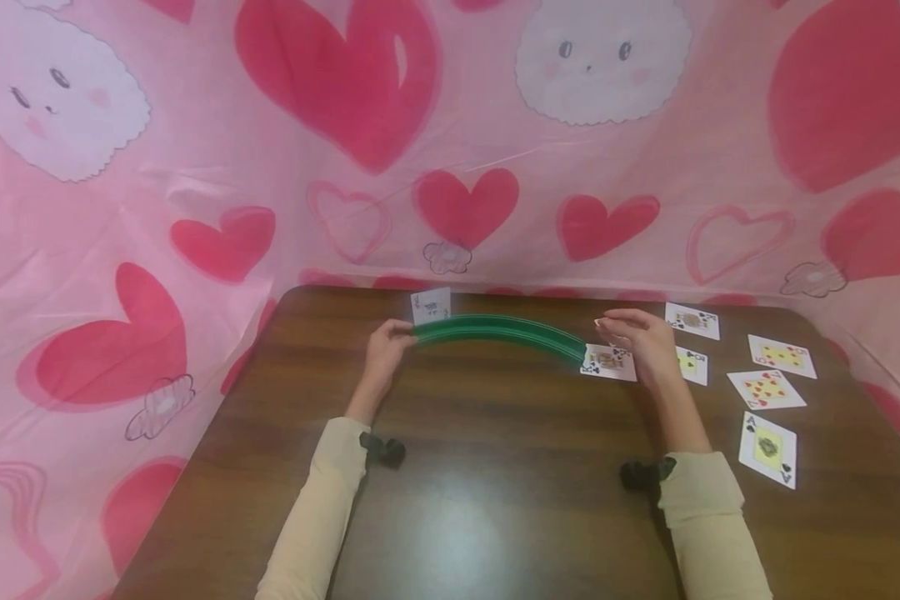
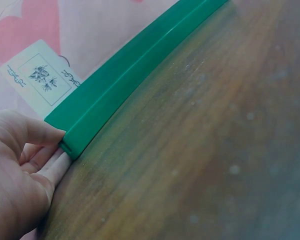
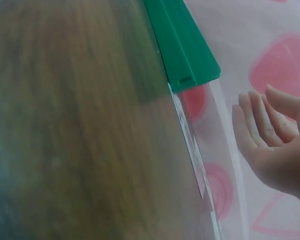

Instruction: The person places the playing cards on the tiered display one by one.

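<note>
A curved green card holder (image 1: 498,327) stands on the wooden table, slotted along its length. At its left end my left hand (image 1: 385,354) pinches the tip between thumb and fingers; the left wrist view shows this left hand (image 2: 20,165) up close. A joker card (image 1: 431,307) shows just behind that end. My right hand (image 1: 647,343) is apart from the holder's right end, its fingers loosely bent around nothing, as the right hand (image 3: 275,135) also appears in the right wrist view. Between that end and the hand lies a king card (image 1: 609,362).
On the right of the table (image 1: 465,467) lie several face-up cards: another king (image 1: 692,321), a partly hidden card (image 1: 692,364), a five (image 1: 782,357), a seven of hearts (image 1: 767,390) and an ace of spades (image 1: 768,450). A pink heart-patterned sheet (image 1: 390,108) hangs around the table.
</note>
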Motion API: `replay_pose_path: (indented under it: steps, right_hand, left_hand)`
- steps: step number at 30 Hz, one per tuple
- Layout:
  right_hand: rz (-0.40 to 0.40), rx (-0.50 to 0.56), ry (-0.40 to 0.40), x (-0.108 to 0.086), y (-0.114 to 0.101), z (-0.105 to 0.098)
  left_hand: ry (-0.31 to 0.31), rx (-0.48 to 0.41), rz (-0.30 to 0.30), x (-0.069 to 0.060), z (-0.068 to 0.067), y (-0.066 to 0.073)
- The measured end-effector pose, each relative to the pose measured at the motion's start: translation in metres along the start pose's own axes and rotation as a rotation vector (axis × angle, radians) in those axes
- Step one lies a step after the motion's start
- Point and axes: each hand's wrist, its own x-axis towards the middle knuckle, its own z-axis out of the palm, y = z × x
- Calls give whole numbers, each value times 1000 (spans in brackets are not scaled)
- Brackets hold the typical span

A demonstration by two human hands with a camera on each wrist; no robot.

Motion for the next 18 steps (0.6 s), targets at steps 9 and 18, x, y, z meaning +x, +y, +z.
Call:
replay_pose_path:
  steps: [9,18]
  right_hand:
    - [-52,-41,-4,0,11,-9]
    - [-24,-181,55,-5,7,-6]
  left_hand:
    - [12,-37,12,0,1,1]
    - [5,-36,20,0,1,-1]
